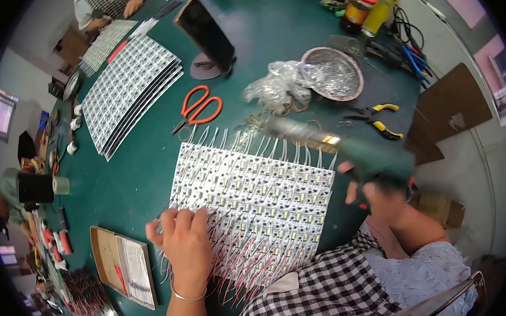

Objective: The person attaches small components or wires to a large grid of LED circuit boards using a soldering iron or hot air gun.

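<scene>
A white panel of small circuit boards [267, 197] lies on the green table in front of me. Thin white wires stick out along its far edge, while red and white ones cover its near part. My left hand [184, 237] rests at the panel's left edge among the wires. Its fingers are curled with the tips hidden, so what they hold is unclear. Past the panel's right edge, my right hand [383, 199] grips a dark green heat gun [378, 162], blurred by motion. The gun's silvery barrel points left over the panel's far edge.
Orange-handled scissors [200, 106], a phone on a stand [205, 36], a clear plastic bag [277, 87], a round bowl [355, 73] and yellow-handled pliers [378, 118] lie beyond. Stacked panels [130, 93] are far left; a cardboard box [105, 259] sits left. Other people work farther left.
</scene>
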Motion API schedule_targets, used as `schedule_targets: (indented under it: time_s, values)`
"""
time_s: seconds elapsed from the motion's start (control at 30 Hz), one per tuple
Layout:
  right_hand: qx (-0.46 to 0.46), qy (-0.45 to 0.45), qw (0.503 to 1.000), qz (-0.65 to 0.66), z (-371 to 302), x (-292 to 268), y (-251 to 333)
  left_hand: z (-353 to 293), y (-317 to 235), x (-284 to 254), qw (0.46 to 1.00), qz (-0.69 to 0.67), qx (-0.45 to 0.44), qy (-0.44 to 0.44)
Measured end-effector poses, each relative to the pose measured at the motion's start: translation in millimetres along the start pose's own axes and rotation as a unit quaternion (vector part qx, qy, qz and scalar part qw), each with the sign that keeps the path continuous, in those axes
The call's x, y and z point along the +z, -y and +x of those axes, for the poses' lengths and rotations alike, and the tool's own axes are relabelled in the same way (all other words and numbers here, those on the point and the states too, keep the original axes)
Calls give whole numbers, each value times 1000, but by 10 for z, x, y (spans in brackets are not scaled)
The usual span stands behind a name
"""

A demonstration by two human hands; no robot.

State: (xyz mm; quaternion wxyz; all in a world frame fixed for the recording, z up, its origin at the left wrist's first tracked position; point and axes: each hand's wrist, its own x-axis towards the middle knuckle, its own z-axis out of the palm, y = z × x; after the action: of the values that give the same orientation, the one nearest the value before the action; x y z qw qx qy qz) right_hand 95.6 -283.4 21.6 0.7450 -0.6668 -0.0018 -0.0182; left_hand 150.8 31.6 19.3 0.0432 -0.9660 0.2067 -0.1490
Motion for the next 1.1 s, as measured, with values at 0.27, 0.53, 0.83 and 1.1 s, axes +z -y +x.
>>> schedule_targets:
  time_s: [0.27, 0.53, 0.83, 1.1]
  values:
    - [-55, -239, 943, -223, 148, -712, 27, -208, 249, -77, 994, 9, -105, -30]
    - [-113, -172, 965, -164, 205, -403, -4, -281, 284, -195, 977, -134, -126, -108]
    - [40, 99, 986, -124, 73, 83, -5, -113, 28, 25, 973, -201, -67, -88]
    - [46, 248, 951, -181, 26, 252, -125, -141, -71, 125, 991, -94, -40, -87]
